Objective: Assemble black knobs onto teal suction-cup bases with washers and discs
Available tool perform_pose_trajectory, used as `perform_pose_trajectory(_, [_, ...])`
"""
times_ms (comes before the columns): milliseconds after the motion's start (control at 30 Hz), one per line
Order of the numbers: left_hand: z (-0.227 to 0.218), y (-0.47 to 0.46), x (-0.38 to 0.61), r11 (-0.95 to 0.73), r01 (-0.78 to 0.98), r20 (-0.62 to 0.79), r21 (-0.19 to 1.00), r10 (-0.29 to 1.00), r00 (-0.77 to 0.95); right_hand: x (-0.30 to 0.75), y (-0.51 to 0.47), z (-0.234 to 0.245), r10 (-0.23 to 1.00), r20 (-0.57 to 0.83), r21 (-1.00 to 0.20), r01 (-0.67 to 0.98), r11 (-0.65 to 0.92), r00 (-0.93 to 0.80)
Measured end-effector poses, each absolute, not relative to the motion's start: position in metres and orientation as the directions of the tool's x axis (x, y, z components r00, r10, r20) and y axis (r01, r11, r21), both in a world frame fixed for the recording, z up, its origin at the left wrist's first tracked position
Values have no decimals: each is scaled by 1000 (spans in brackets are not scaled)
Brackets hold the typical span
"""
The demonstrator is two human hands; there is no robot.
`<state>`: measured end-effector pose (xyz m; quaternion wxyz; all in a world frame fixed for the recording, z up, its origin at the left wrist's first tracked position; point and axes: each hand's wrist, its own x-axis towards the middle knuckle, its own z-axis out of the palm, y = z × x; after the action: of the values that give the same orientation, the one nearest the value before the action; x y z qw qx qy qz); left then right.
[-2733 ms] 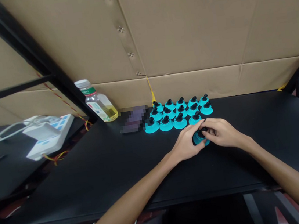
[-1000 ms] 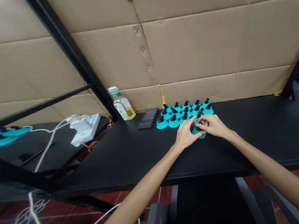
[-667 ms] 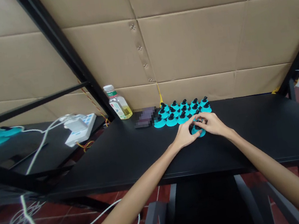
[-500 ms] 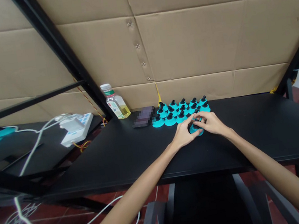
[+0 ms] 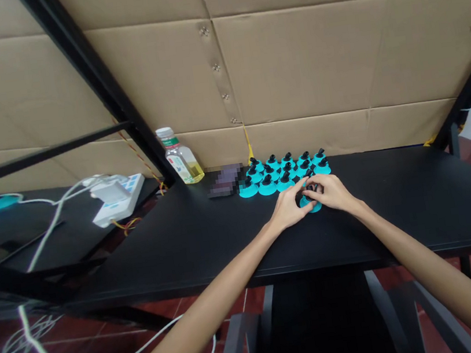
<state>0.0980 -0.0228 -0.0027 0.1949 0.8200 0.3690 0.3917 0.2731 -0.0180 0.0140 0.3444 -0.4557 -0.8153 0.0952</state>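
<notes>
My left hand (image 5: 287, 207) and my right hand (image 5: 330, 192) meet over a single cyan round-based piece (image 5: 312, 205) with a black knob, their fingers closed around its top. The knob is mostly hidden by my fingers. Just behind my hands, several more cyan pieces with black tilted knobs (image 5: 283, 175) stand in close rows on the black table (image 5: 163, 257). My fingertips come close to the nearest row, and the held piece's base seems to rest on the tabletop.
A blurred flat phone-sized object (image 5: 225, 181) and a plastic bottle with yellow liquid (image 5: 179, 160) stand near the cardboard-covered wall (image 5: 298, 62). A white power strip with cables (image 5: 118, 200) lies left, beyond a black metal frame bar (image 5: 95, 85).
The whole view has shifted slightly and the table looks smaller and lower than before. My hands stay together on the same cyan piece, with small finger shifts around its knob.
</notes>
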Motion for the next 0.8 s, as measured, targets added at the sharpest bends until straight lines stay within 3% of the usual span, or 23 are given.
perform_pose_trajectory(233, [-3,-23,97,-645,464,483,607,763,428,273,-22,17,817,442,-478,673,564,-371])
perform_pose_trajectory(400, [-6,-20,97,-632,550,486,546,774,407,272,-25,20,826,464,-389,764,514,-320])
perform_pose_trajectory(533, [-7,-19,97,-619,547,470,563,785,404,272,-26,22,838,447,-356,797,487,-312])
perform_pose_trajectory(800, [-7,-21,97,-618,551,440,561,786,434,272,-27,21,806,453,-358,750,556,-381])
